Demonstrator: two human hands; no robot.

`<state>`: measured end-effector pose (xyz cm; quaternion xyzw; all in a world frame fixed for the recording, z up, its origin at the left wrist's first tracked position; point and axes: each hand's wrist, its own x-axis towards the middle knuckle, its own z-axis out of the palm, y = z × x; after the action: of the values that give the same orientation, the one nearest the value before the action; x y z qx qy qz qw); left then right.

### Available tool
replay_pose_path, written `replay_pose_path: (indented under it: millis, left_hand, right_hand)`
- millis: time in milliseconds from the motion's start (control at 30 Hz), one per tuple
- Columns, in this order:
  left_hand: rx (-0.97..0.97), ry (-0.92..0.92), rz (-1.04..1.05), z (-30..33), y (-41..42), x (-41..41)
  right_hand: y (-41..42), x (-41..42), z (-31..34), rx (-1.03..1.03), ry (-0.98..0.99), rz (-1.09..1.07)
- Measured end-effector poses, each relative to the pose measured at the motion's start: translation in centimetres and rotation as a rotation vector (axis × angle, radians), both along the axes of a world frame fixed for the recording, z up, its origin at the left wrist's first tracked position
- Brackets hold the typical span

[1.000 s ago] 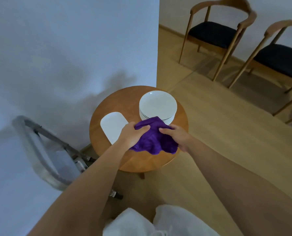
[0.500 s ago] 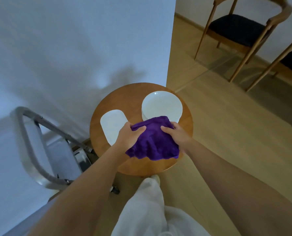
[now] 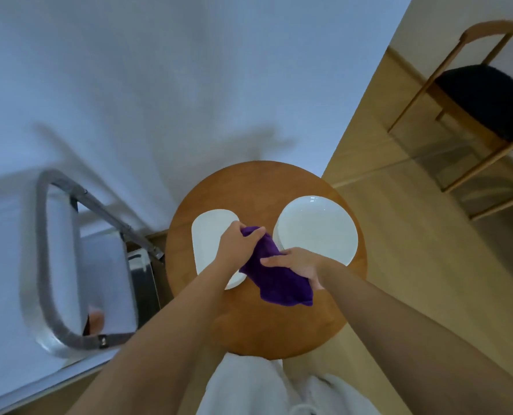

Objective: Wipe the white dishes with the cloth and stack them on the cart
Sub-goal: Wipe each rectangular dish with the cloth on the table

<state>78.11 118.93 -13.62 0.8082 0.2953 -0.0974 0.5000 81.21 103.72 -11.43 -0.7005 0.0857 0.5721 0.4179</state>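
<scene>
Purple cloth [image 3: 274, 277] now bunched narrower between both hands, left hand [image 3: 234, 247] shifted over oblong dish [image 3: 210, 241]

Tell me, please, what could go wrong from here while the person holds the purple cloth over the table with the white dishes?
1. The stack of round white plates sits near the edge of the round wooden table; a push from the right hand might slide it off.
2. The purple cloth hangs loose between both hands; the left hand hovers over the white rectangular dish, so the cloth might drag it.
</scene>
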Motion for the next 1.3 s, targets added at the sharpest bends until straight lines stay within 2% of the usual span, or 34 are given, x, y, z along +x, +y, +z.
replay_pose_path:
  millis: [67, 267, 367, 467, 633, 967, 1300]
  left_hand:
    - [-0.034, 0.014, 0.062, -0.7, 1.1, 0.0]
    - [-0.051, 0.042, 0.351, -3.3, 4.7, -1.9]
    - [0.046, 0.189, 0.471, -5.2, 5.8, -4.6]
    - [0.082, 0.347, 0.437, -7.3, 6.1, -6.9]
    - [0.08, 0.443, 0.449, -9.2, 5.0, -7.4]
    - [0.155, 0.482, 0.44, -11.3, 5.3, -5.2]
    - [0.349, 0.517, 0.349, -9.7, 5.5, -5.4]
  right_hand:
    - [1.2, 1.0, -0.2, -0.04, -0.03, 0.017]
    - [3.6, 2.4, -1.5, 0.023, -0.045, 0.002]
    - [4.5, 2.6, -2.5, 0.071, -0.026, -0.102]
    - [5.1, 2.9, -3.5, 0.086, -0.034, -0.162]
    - [5.9, 3.4, -4.8, 0.105, -0.049, -0.126]
    - [6.7, 4.4, -6.9, 0.138, -0.049, -0.116]
    - [6.1, 4.9, -6.2, 0.158, -0.191, 0.002]
